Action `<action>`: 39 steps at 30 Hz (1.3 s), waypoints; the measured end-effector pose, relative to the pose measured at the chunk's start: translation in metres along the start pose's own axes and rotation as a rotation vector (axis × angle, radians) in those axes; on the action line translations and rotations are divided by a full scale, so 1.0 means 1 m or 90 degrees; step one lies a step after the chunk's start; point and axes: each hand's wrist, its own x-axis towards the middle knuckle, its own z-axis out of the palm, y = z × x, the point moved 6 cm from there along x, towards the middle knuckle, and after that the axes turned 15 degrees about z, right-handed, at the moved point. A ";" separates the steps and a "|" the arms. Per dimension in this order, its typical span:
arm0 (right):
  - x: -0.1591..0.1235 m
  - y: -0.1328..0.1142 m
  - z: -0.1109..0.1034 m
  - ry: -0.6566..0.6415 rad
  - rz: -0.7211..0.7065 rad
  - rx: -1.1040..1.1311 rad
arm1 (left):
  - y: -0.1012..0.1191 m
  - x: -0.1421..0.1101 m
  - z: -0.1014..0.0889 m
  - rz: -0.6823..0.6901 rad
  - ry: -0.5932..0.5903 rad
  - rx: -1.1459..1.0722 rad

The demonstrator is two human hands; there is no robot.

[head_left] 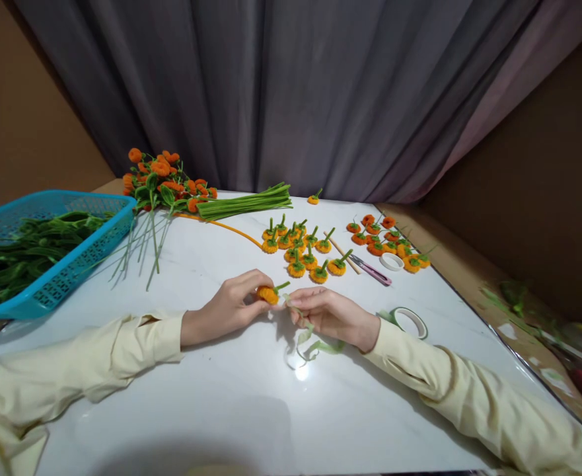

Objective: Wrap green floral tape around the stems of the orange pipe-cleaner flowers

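Your left hand (231, 303), just left of the centre of the frame, pinches a yellow-orange flower head (268, 295) between thumb and fingers, its short green stem pointing right. Your right hand (333, 311), just right of centre, pinches a pale green tape strip (302, 337) beside that stem; the strip hangs in loose curls below your fingers. A tape roll (423, 326) lies on the white surface (360, 423) near your right wrist, which hides whether strip and roll join. Above your hands lies a cluster of yellow flower heads (296, 268), with a pink-handled tool (374, 271) to its right. Orange flower heads (376, 248) lie at right of centre. At upper left, a bunch of orange flowers (160, 168) adjoins a bundle of green stems (246, 205); a blue basket (90, 254) at the left edge holds green leaves (37, 254).
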 end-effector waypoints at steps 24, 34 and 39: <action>-0.006 -0.004 0.010 0.048 -0.205 -0.215 | 0.008 0.000 0.010 0.030 -0.030 -0.041; -0.005 -0.005 0.009 0.053 -0.208 -0.195 | 0.010 0.001 0.010 0.035 -0.016 -0.089; -0.005 -0.004 0.007 0.054 -0.187 -0.169 | 0.006 0.000 0.010 0.002 -0.016 -0.101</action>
